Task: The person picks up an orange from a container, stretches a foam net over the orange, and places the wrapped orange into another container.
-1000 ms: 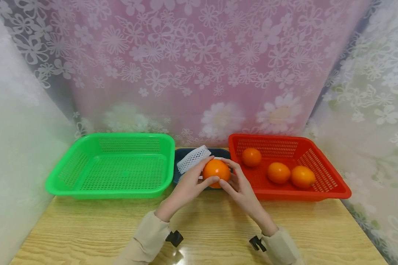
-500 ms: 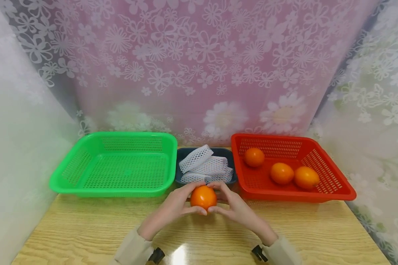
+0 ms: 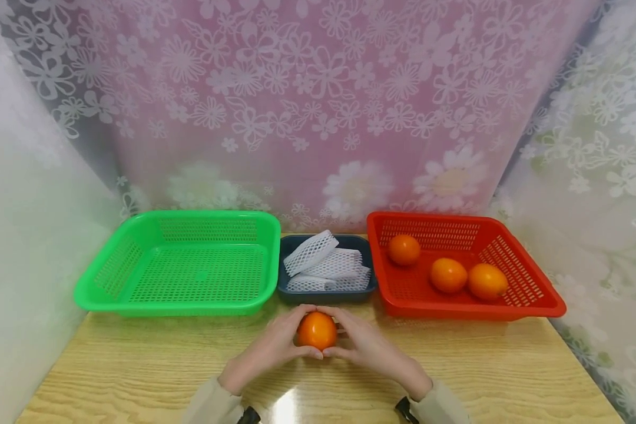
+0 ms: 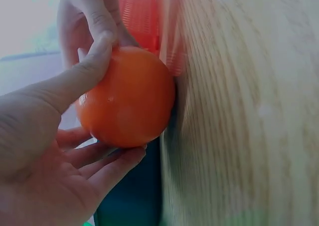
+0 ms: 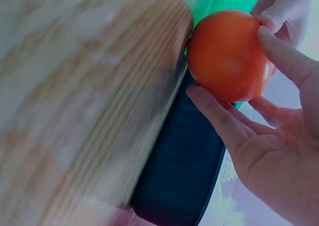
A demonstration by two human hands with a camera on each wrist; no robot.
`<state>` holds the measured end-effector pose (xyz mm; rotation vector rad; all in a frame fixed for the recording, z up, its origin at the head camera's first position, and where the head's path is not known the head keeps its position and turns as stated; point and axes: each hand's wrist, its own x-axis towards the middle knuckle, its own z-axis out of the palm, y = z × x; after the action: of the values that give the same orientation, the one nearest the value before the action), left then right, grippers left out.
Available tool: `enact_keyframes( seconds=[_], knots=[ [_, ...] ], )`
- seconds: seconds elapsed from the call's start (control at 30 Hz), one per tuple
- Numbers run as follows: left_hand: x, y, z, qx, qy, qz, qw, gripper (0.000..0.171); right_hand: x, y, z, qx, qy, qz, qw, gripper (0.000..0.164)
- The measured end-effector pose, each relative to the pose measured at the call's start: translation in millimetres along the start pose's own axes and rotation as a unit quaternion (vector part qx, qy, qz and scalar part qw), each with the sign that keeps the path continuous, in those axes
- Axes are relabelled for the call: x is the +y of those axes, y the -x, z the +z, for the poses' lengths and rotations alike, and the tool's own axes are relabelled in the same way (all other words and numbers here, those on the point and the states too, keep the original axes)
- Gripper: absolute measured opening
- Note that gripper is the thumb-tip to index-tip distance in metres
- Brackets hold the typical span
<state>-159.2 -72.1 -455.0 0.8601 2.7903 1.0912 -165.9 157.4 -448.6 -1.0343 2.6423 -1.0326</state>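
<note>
An orange [image 3: 317, 330] is held between both hands, low over the table in front of the dark blue tray [image 3: 327, 297]. The left hand [image 3: 278, 341] curls round its left side, thumb in front and fingers behind, as the left wrist view shows on the orange [image 4: 130, 99]. From the other side the right hand [image 3: 361, 341] grips it the same way; its thumb and fingers touch the orange [image 5: 227, 56] in the right wrist view. Both thumb tips nearly meet at the front. White foam net sleeves [image 3: 331, 265] lie in the tray.
At the left stands a green basket [image 3: 175, 308] with nothing seen in it. A red basket [image 3: 456, 311] on the right holds several oranges [image 3: 447, 275]. All stand on a wooden table [image 3: 138, 371] before a flowered pink curtain [image 3: 297, 118].
Both hands have brought the orange from over the tray down and toward the person, slightly left. The foam net sleeves in the tray are now uncovered.
</note>
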Motion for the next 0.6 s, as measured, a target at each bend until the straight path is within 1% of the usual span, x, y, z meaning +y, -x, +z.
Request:
enact_keyframes(
  seconds=[0.07,0.17,0.3,0.43,0.53,0.6],
  knots=[
    [-0.2,0.7,-0.6,-0.011,-0.003,-0.006,0.9999,0.077,0,1,0,-0.003,0.005,0.009,1.0,0.07],
    [-1.2,2.2,-2.1,-0.033,-0.005,-0.009,0.9994,0.079,-1,2,-1,-0.01,-0.005,0.015,1.0,0.066],
    [-3.4,4.2,-5.3,-0.059,0.007,-0.01,0.9982,0.079,-2,3,-2,-0.018,-0.001,0.008,1.0,0.066],
    [-4.7,4.7,-6.9,-0.069,0.012,-0.001,0.9976,0.079,-4,2,-7,-0.022,0.02,-0.005,1.0,0.066],
    [-4.9,4.6,-6.5,-0.071,0.006,0.008,0.9974,0.08,-9,-3,-18,0.005,0.037,-0.012,0.999,0.058],
    [-4.7,4.6,-6.0,-0.072,0.003,0.01,0.9974,0.081,-14,-10,-27,0.044,0.057,-0.02,0.997,0.049]
  ],
)
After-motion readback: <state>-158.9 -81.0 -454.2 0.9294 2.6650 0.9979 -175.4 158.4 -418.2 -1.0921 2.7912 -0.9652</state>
